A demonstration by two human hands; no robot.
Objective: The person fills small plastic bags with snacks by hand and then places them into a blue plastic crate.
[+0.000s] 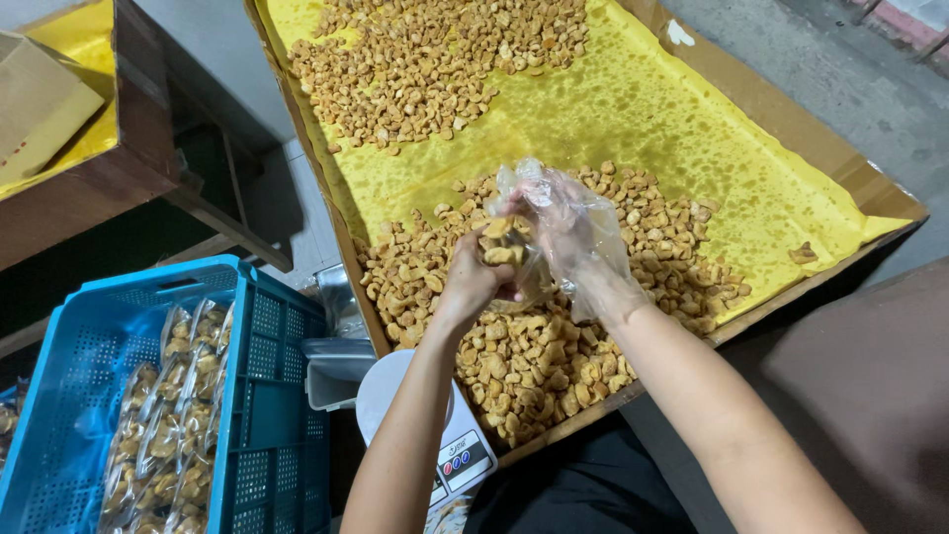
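Our left hand point(474, 282) pinches snack pieces point(499, 247) in closed fingers, feeding the clear bag point(554, 213) our gloved right hand point(578, 252) grips open above the near pile point(534, 366) to catch spills.

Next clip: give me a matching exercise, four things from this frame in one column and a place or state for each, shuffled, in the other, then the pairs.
Things:
1. blue crate
2. clear plastic bag
3. yellow liner
4. white scale

Places or states:
A. spread across the bottom of the big cardboard tray
B. at lower left, packed with filled snack packets
C. held up by the right hand while the left hand brings fried snack pieces to it
D. low at the tray's near edge, beside the left forearm

Pairs: 1-B, 2-C, 3-A, 4-D
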